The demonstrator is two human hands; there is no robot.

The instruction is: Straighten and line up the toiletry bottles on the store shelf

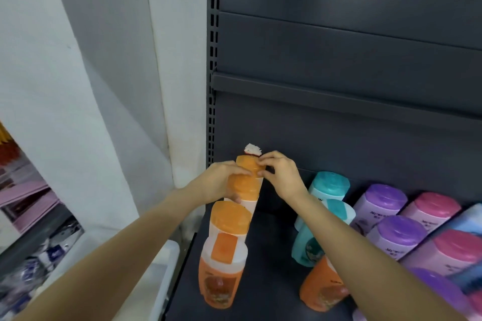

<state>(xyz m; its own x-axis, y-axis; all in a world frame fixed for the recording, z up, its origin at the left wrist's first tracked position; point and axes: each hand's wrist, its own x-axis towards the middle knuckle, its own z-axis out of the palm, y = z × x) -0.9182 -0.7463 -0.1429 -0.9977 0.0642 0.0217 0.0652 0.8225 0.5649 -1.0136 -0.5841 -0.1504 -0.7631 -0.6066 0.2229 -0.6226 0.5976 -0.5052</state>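
Hands at the shelf's rear — left hand point(221, 181) grips orange-capped bottle point(243, 185), right hand point(280, 174) pinches its cap.

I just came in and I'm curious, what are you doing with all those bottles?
A person is tidying bottles on a dark shop shelf. Both hands are at the back of the orange row: the left hand grips an orange-capped bottle, and the right hand pinches the cap of the one behind it. Two more orange bottles stand in front. Teal, purple and pink bottles wait in rows to the right.
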